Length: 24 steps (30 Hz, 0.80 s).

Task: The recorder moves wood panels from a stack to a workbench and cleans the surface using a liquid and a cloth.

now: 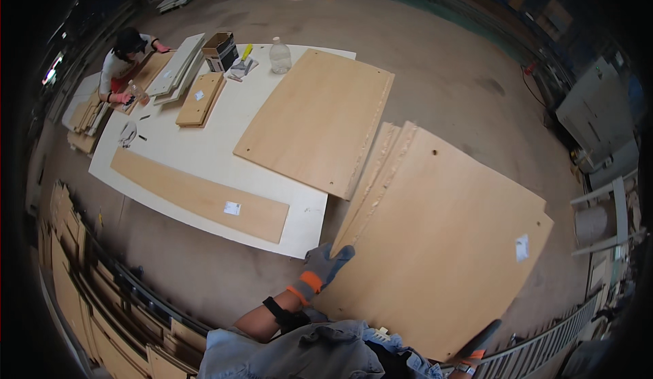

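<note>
Between my hands is a stack of large light-wood panels point(442, 222), at least two, with rough chipped long edges. The top one has a white label and small holes near its corners. At the stack's left edge, my left hand point(326, 265), in a grey glove with an orange cuff, grips with the thumb on top; its other fingers are partly hidden. My right hand point(478, 343), gloved too, holds the lower right edge, with most of its fingers under the panels. Just beyond lies another large wood panel point(320, 117) on a white table point(197, 144).
The white table also bears a long narrow board point(197, 192), small stacked boards point(199, 100), a cardboard box point(220, 53), a yellow-handled scraper point(245, 56) and a clear bottle point(279, 56). A co-worker point(129, 59) works at the far left. Racked panels point(102, 297) stand lower left; a metal rack point(544, 352) lower right.
</note>
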Each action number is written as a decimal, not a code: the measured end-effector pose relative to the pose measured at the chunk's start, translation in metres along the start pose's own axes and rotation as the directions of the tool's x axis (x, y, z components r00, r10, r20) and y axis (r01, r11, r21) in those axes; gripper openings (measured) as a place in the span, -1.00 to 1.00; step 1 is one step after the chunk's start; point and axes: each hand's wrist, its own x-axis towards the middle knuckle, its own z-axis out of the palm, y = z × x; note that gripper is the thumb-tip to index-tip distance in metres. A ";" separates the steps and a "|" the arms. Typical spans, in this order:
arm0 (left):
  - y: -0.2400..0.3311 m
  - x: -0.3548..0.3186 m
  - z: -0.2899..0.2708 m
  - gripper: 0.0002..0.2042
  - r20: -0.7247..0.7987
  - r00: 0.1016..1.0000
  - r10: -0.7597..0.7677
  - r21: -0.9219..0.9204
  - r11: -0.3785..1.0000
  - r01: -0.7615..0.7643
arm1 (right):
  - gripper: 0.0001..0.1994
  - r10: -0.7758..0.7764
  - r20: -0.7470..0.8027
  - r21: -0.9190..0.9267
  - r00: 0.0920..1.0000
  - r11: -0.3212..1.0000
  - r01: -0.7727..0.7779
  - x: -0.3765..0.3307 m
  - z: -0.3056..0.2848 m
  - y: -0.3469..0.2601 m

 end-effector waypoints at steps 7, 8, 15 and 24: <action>-0.007 0.082 0.027 -0.16 -0.088 0.898 -0.432 -0.052 0.902 0.429 | -0.23 0.037 0.127 -0.864 0.991 0.494 0.092 0.184 0.118 -0.032; -0.005 0.095 0.027 -0.16 -0.075 0.869 -0.489 -0.075 0.872 0.484 | -0.19 0.160 0.112 -0.898 0.981 0.438 0.031 0.214 0.130 -0.030; 0.018 0.158 0.012 -0.20 -0.341 0.752 -0.563 -0.243 0.826 0.508 | -0.21 0.335 0.186 -0.952 0.924 0.294 0.085 0.351 0.280 -0.010; 0.014 0.197 0.025 -0.38 -0.439 0.425 -0.791 -0.651 0.607 0.456 | -0.20 0.520 0.457 -0.879 0.722 0.138 0.457 0.469 0.507 0.049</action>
